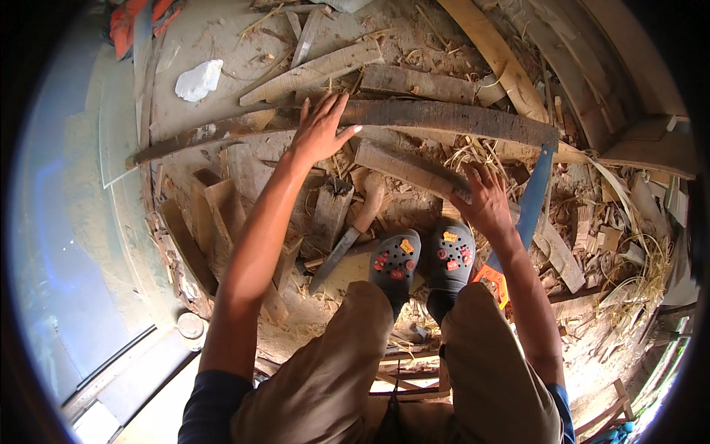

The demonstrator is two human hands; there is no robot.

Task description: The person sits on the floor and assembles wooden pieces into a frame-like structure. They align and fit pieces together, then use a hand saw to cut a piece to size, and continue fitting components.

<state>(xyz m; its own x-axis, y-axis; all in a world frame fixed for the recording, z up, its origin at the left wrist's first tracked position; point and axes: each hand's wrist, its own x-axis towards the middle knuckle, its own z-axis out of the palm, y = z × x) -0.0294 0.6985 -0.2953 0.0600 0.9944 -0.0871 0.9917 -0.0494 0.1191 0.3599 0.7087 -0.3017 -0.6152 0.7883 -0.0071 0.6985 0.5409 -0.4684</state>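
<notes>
A long, dark, weathered plank (444,118) lies crosswise on the ground ahead of me. My left hand (322,129) rests on it with fingers outstretched, gripping nothing. My right hand (484,203) is lower and to the right, fingers apart and slightly bent, by the end of a shorter wood piece (407,166); whether it touches that piece I cannot tell. A handsaw with a blue blade (534,196) and orange handle (494,285) stands slanted beside my right forearm, its blade tip at the plank's right end. A machete with a wooden handle (368,203) lies between my left forearm and my feet.
Wood offcuts (229,203) and shavings (636,288) litter the ground around my dark clogs (396,259). Another board (495,55) slants at the far right. A white lump (198,80) lies far left, near a blue-grey panel (74,244).
</notes>
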